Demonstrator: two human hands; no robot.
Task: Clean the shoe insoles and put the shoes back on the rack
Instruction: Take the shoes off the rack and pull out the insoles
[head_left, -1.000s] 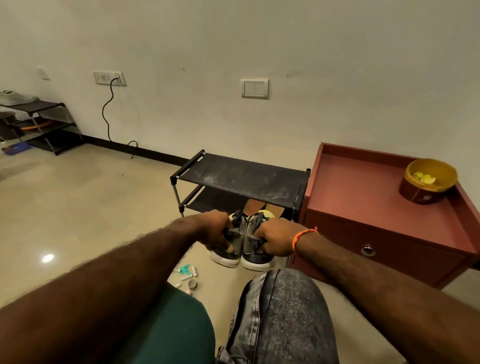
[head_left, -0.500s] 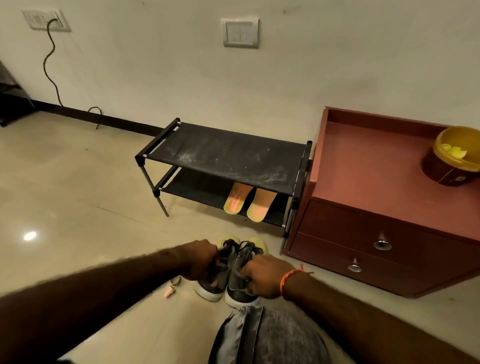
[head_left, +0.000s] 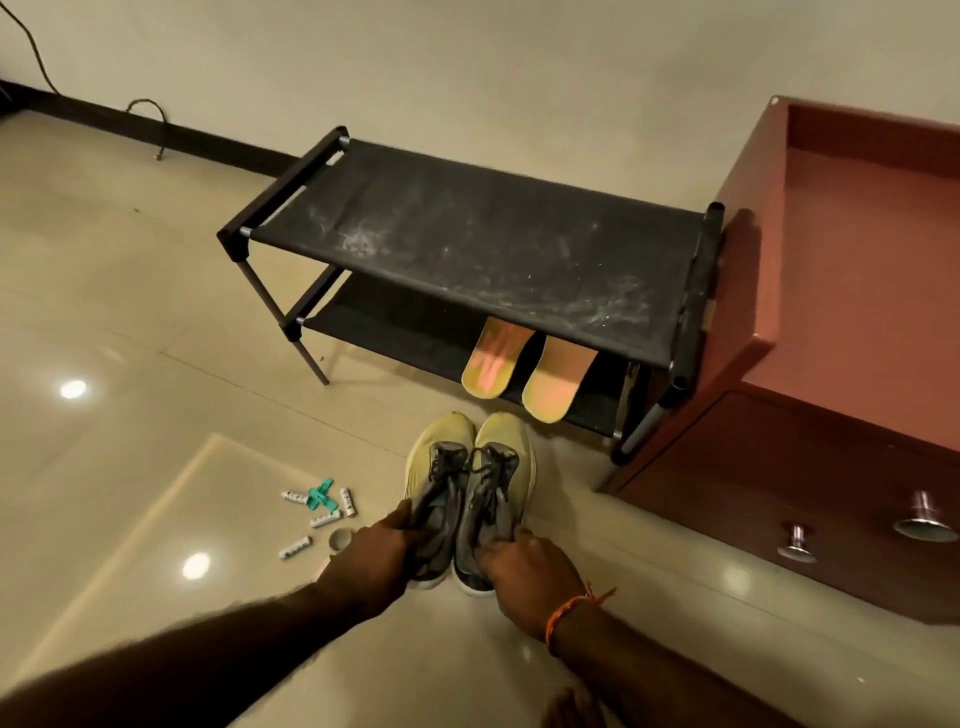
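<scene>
The rack (head_left: 467, 244) stands straight ahead against the wall; the shoes (head_left: 470, 493) sit on the floor just before it, toes pointing at it; two insoles (head_left: 524, 376) poke off its lower shelf, nearer the right hand (head_left: 530, 571); left hand (head_left: 371, 564) and right each grip a heel.

dim warm light | glare spots on floor (head_left: 72, 388) | wide-angle edge distortion | forearms blurred
</scene>
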